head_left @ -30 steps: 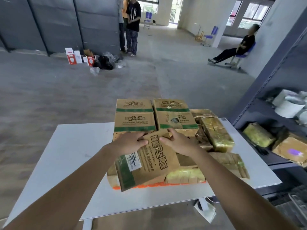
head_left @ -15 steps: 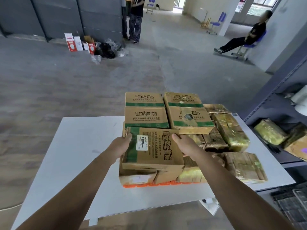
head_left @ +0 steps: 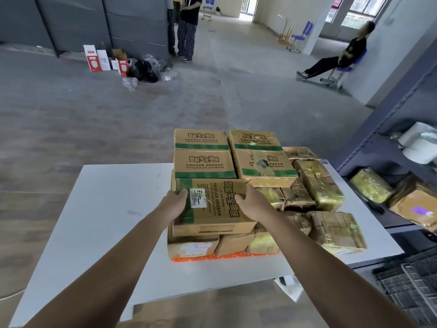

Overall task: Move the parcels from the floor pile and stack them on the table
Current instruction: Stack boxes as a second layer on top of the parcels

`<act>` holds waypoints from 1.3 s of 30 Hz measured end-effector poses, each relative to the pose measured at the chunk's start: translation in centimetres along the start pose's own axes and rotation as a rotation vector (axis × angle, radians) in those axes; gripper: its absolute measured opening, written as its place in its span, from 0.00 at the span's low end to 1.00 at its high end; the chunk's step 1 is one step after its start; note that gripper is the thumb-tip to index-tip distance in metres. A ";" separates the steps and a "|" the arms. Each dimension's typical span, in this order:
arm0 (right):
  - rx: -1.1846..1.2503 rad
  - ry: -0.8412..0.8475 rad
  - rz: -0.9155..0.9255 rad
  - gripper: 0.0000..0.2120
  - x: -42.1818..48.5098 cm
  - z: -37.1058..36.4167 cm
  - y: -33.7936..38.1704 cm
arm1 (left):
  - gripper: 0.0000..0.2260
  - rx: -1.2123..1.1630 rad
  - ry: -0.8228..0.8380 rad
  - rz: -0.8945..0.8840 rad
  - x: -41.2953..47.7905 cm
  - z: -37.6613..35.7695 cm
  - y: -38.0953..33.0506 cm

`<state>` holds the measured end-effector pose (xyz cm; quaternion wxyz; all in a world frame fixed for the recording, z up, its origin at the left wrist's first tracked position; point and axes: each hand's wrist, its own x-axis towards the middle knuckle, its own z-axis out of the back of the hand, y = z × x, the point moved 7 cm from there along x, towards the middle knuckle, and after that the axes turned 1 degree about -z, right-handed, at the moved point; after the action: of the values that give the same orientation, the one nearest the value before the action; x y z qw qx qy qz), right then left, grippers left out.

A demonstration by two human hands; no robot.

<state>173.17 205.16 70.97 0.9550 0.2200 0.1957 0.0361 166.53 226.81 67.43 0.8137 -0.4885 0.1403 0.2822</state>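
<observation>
- Box [head_left: 212,207]: brown carton with a green band and a white label on top. It lies flat on the near-left of the stack [head_left: 272,200], on top of the lower parcels [head_left: 191,245].
- Left hand [head_left: 176,202]: on the box's left edge, fingers curled over the top beside the label and clamped on the carton.
- Right hand [head_left: 250,204]: on the box's right edge, thumb on the top face. The fingers wrap down the side and grip it, but their tips are hidden.
- Both forearms reach in from the bottom of the view, one on each side of the box.
- Table [head_left: 106,209]: white. The stack sits on its right half, and an orange strip [head_left: 224,255] shows under the stack's near edge.
- Printed cartons [head_left: 203,162]: four of the same kind in two rows just behind the box. The near-right one [head_left: 264,166] has a torn hole in its top.
- Taped parcels [head_left: 316,183]: shiny yellow-brown wrap, on the right side of the stack. One [head_left: 335,230] lies at the near-right corner.
- Shelf [head_left: 387,223]: dark, right of the table. It holds more wrapped parcels [head_left: 369,188] and a white roll [head_left: 418,143].
- Background: small red-and-white boxes [head_left: 94,58] and a black bag [head_left: 144,71] by the grey wall. Two people stand [head_left: 186,27] near them, and one sits on a chair [head_left: 340,58] far right.
</observation>
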 end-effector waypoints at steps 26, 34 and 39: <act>0.086 0.304 0.755 0.20 -19.8 -13.7 16.4 | 0.20 -0.009 -0.728 0.186 -26.8 9.8 18.7; -0.032 0.543 0.917 0.21 -30.1 -26.7 24.8 | 0.20 -0.205 -0.898 0.381 -37.0 15.8 33.6; -0.127 0.632 0.945 0.20 -35.8 -36.8 30.8 | 0.24 -0.305 -0.933 0.512 -40.8 19.8 45.4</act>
<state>126.34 242.32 66.73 0.7415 0.2044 0.3497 0.5349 105.87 247.44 65.08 0.6150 -0.3743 -0.1629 0.6746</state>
